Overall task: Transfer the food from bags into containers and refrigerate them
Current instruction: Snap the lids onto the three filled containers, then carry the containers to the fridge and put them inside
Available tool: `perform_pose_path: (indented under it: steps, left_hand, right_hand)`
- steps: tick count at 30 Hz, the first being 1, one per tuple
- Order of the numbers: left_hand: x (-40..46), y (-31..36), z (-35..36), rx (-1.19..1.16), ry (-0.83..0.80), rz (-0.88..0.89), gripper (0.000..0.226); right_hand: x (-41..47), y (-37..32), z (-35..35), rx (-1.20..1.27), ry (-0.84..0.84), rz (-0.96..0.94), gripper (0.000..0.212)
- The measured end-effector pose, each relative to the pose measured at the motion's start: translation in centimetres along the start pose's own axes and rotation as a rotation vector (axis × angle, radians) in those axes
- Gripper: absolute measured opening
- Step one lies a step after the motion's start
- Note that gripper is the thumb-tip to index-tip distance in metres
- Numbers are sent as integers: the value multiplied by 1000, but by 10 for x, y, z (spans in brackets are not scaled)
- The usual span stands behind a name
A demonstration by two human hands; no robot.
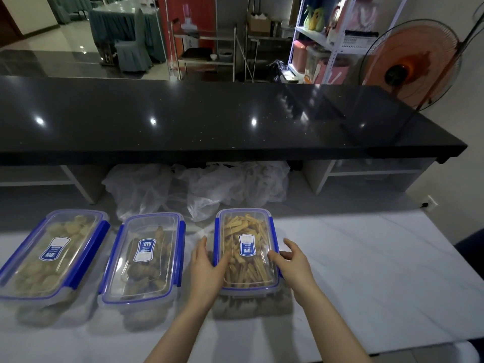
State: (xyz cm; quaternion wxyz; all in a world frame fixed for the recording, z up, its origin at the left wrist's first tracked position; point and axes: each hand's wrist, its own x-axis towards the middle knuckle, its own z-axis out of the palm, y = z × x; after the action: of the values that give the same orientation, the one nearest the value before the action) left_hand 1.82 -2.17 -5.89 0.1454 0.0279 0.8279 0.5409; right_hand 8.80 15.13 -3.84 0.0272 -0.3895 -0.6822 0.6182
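- Three clear boxes with blue clip lids are set in a row on the white counter [366, 258], all with lids on.
- The right box [246, 247] is filled with yellow strips of food and bears a blue-and-white label on its lid.
- The middle box [144, 258], just left of the right box, is filled with darker brown pieces.
- The left box [52, 252], furthest from the right box, is filled with pale round pieces.
- The left hand [207, 268] is laid against the left side of the right box, fingers nearly straight, thumb resting on the lid.
- The right hand [293, 260] is placed at the right side of the right box, fingers loosely spread, thumb on the lid; whether the side clip is touched cannot be told.
- Nothing is gripped by either hand.
- Crumpled clear bags [204, 187], perhaps three though the count is uncertain, are heaped behind the right box, under the black shelf [209, 119].
- One orange fan [411, 64] is seen far behind the right box, to its right.
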Motion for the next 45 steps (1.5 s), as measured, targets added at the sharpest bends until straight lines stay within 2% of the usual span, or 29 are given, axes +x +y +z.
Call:
perform_pose_path:
  steps: [2,6,13,16,18,23,32,35,39,42,45]
  left_hand:
    - [-2,-3,2,-124,-98,-88,50]
    - [1,-5,0,-209,-94,-116,52]
    - [-8,7,19,-381,-221,-122,54]
    - [-13,18,41,-379,-294,-81,38]
    - [-23,30,59,-377,-393,-30,35]
    - [-62,55,115,-340,-757,-26,49]
    - [-180,100,234,-216,-1273,48,62]
    - [-234,112,282,-202,-1371,98,59]
    - [-308,120,342,-160,-1487,108,51]
    - [-351,121,378,-99,-1536,93,56]
    - [-387,124,407,-68,-1556,83,43]
  right_hand:
    - [-2,5,0,-4,-26,2,47]
    - [-8,15,4,10,-26,-43,40]
    - [-35,33,-22,142,137,-125,36]
    - [-53,44,-46,258,257,-137,29]
    - [-66,55,-64,341,336,-129,26]
    - [-108,84,-115,482,574,-107,31]
    - [-205,150,-242,549,954,-95,32]
    - [-244,175,-287,572,1087,-96,23]
    - [-299,210,-341,613,1237,-90,22]
    - [-334,234,-371,596,1302,-58,31]
    - [-360,251,-396,568,1340,-29,33]
